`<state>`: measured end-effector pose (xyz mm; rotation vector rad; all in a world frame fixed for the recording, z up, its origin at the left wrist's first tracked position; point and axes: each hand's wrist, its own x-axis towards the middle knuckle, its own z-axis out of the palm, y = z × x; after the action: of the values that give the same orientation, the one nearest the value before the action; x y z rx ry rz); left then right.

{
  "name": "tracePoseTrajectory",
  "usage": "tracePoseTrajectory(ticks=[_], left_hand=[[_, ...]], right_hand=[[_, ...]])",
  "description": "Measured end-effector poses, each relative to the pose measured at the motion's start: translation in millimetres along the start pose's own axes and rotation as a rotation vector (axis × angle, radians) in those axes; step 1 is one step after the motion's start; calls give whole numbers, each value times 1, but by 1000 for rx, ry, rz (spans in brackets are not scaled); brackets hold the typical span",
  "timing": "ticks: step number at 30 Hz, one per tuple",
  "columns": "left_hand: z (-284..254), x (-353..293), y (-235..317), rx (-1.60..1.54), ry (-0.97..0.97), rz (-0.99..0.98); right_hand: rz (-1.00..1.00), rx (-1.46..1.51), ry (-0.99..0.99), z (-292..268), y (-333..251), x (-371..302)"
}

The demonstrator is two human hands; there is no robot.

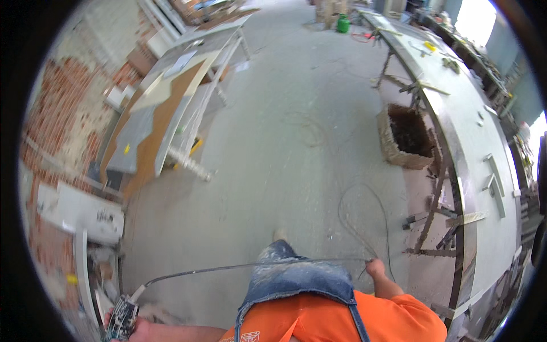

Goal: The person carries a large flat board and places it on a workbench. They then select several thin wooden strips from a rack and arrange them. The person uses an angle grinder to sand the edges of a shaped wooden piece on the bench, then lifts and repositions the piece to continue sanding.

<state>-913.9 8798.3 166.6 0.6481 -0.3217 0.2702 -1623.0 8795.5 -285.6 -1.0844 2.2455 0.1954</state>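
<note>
At the lower left my left hand (140,330) is closed around a dusty dark power tool (122,319); its exact kind is hard to make out. A dark cord (222,267) leaves the tool and runs across in front of my dusty blue apron (302,279). Off to the right, my right hand (375,268) grips that cord with the fingers wrapped round it. Beyond this hand the cord hangs in a wide loop toward the floor.
Along the left, a long table (196,102) carries cut sheets. A long workbench (478,154) on the right bears angled pieces, with a dusty bin (407,137) beside its legs. White panels (85,214) lean by the brick wall. A green canister (343,23) stands far off.
</note>
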Motion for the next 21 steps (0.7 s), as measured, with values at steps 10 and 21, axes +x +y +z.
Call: tracePoseTrajectory(ticks=[10,21], left_hand=[[285,-17,-350,-225,-590,-401],[518,-127,-600,-235,-664,-346]], right_hand=[[536,445,-297,-2,-188,75],[142,444,328,-259,-493,511]])
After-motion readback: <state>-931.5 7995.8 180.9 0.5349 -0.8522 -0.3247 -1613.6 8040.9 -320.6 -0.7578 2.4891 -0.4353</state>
